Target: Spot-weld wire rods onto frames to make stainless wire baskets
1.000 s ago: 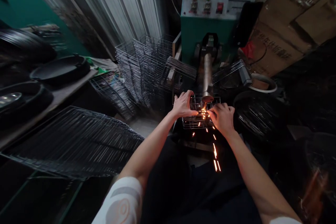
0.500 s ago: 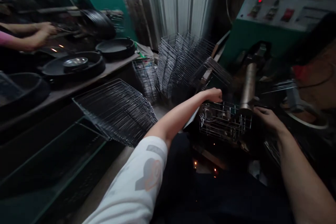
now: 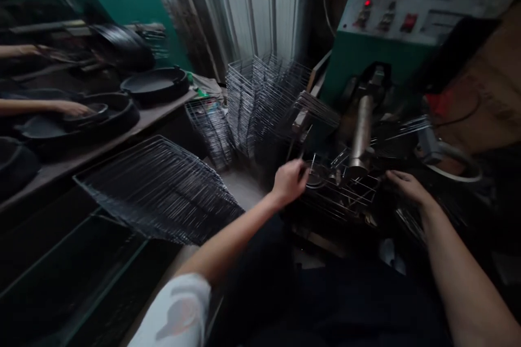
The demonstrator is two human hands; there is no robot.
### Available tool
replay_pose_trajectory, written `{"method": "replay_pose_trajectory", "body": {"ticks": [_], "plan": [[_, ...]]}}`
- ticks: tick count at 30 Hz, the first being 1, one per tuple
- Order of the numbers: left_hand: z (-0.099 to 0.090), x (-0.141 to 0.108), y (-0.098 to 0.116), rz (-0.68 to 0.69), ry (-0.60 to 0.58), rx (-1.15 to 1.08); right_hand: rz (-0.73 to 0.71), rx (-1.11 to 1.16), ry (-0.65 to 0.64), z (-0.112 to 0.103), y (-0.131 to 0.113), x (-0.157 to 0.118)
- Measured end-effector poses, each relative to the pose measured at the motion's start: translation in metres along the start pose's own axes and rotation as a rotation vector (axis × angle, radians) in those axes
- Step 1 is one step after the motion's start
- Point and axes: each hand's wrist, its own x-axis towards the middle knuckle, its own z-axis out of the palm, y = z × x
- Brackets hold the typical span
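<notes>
Silvery open-wire rack point(image 3: 344, 198) lies at four o'clock from the centre of the head view, below the lower end of a pale steel cylinder point(image 3: 361, 135) that slants down from a green machine housing point(image 3: 354, 54). From the rack's middle, the cylinder is seen at about twelve o'clock, while its end overlaps the wires in view, so contact cannot be confirmed. A snag seems the likeliest trouble: should the rack be lifted or turned unevenly, a thin wire could be caught on that end and bent. Skew might also be caused by unequal pulling at the two sides, and fingertips could be nipped if they were brought under the metal. Wire ends might be misjudged in the dim light. At nine o'clock from the rack, the left hand point(image 3: 288, 183) is closed, fingers curled inward beside its near-side corner; whether a wire is gripped cannot be told. At three o'clock, the right hand point(image 3: 409, 187) is narrowed, with thumb and forefinger pressed nearly together by the rack's edge; anything pinched between them is too dark and blurred to be made out.
</notes>
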Motion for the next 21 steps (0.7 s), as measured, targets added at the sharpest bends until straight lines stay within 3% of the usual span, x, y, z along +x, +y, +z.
{"method": "replay_pose_trajectory", "body": {"ticks": [2,4,7,12,15,18,21], "plan": [[0.026,-0.045,-0.005,-0.166,-0.152,-0.292,0.068,0.127,-0.04,-0.001,0.014,-0.017],[0.059,-0.072,-0.003,-0.515,-0.127,-0.707,0.097,0.23,-0.038,0.001,0.023,-0.029],[0.095,-0.07,0.012,-0.839,-0.061,-1.082,0.078,0.295,0.0,0.007,0.028,-0.042],[0.116,-0.021,0.037,-1.007,0.035,-1.15,0.073,0.358,0.03,0.016,0.026,-0.052],[0.121,-0.01,0.047,-1.068,0.123,-1.11,0.062,0.388,0.051,0.023,0.027,-0.056],[0.116,-0.026,0.05,-1.047,0.136,-1.085,0.039,0.424,0.081,0.032,0.028,-0.061],[0.093,-0.062,0.042,-0.978,0.077,-1.065,0.002,0.458,0.152,0.045,0.023,-0.064]]}}
